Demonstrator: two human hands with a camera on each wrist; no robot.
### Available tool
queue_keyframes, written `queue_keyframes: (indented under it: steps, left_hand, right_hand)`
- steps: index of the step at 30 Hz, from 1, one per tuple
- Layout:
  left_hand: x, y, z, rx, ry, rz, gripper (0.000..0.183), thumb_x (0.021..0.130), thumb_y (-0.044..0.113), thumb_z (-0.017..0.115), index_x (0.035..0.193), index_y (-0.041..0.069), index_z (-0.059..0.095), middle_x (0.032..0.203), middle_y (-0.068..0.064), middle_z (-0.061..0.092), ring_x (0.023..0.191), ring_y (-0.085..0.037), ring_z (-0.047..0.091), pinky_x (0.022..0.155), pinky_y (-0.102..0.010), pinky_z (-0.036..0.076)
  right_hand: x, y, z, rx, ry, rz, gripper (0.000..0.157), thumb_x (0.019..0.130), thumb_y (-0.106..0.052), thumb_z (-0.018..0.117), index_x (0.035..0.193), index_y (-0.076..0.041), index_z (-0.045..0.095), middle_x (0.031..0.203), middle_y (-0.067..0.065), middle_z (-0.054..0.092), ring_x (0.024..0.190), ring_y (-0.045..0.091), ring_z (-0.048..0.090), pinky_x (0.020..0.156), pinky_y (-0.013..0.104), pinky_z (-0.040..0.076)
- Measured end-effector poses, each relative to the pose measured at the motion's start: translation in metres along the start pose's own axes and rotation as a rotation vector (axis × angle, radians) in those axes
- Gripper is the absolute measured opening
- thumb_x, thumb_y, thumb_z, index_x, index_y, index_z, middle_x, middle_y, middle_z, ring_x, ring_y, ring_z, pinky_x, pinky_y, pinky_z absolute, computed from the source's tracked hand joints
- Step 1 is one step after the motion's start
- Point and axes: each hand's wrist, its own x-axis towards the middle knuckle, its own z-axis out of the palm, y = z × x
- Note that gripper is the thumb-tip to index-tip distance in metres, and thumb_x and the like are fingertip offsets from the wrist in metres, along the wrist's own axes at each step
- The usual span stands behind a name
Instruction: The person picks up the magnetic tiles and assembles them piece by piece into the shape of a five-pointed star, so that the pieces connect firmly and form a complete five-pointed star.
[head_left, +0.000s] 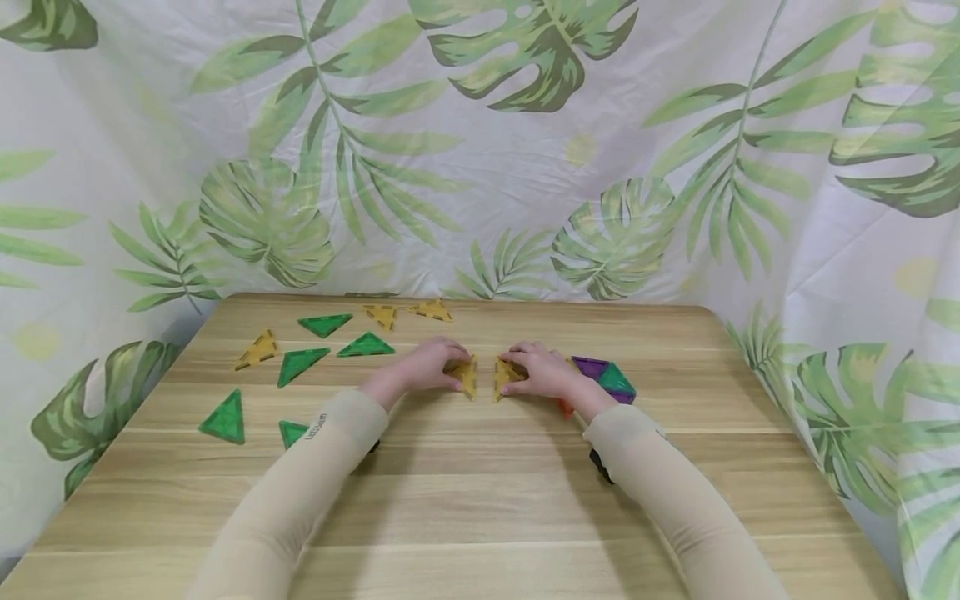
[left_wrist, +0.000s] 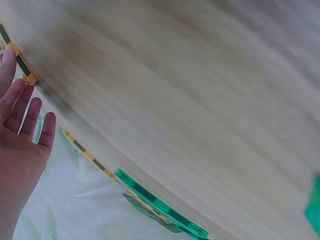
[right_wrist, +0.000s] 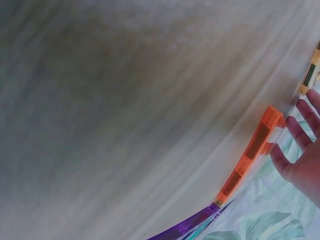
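My left hand pinches the left yellow triangular tile, my right hand the right yellow triangular tile, a gap between them on the far desk. My right wrist partly hides an orange tile; my left sleeve overlaps a green triangle.

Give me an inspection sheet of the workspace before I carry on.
Surface: wood-grain table, tiles lying on its far half.
Job's things: left yellow tile and right yellow tile, a gap between them.
Clutter: five green tiles and three other yellow tiles spread to the left; purple-and-teal tile group at right, partly hidden.
Hands: left hand and right hand each pinch one yellow tile.
Cables: nothing seen.
Surroundings: leaf-print cloth behind the table.
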Motion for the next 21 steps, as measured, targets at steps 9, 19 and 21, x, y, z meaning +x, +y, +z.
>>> queue_keyframes:
  steps: [9,19,21]
  left_hand:
    - [0.013,0.011,0.003,0.021,0.005,0.036,0.051,0.083,0.027,0.073,0.125,0.002,0.059,0.129,-0.014,0.056,0.124,-0.032,0.047,0.108,-0.045,0.032]
    - [0.021,0.014,0.008,0.023,0.019,0.059,0.048,0.082,0.026,0.074,0.122,0.002,0.061,0.125,-0.014,0.059,0.121,-0.031,0.049,0.107,-0.045,0.033]
    - [0.020,0.012,0.007,0.002,0.023,0.061,0.050,0.082,0.026,0.074,0.123,0.001,0.060,0.125,-0.014,0.059,0.121,-0.031,0.049,0.107,-0.045,0.033]
  right_hand:
    - [-0.001,-0.002,0.000,-0.002,0.022,-0.013,0.071,0.083,-0.060,0.060,0.141,-0.022,0.045,0.142,0.006,0.043,0.130,0.028,0.037,0.099,0.056,0.035]
    - [-0.002,-0.003,-0.001,0.001,0.024,-0.021,0.071,0.084,-0.058,0.060,0.142,-0.021,0.044,0.143,0.007,0.042,0.131,0.030,0.035,0.099,0.057,0.034]
    - [-0.003,-0.002,0.000,-0.002,0.026,-0.022,0.072,0.084,-0.058,0.060,0.143,-0.021,0.044,0.143,0.007,0.042,0.131,0.030,0.036,0.099,0.056,0.034]
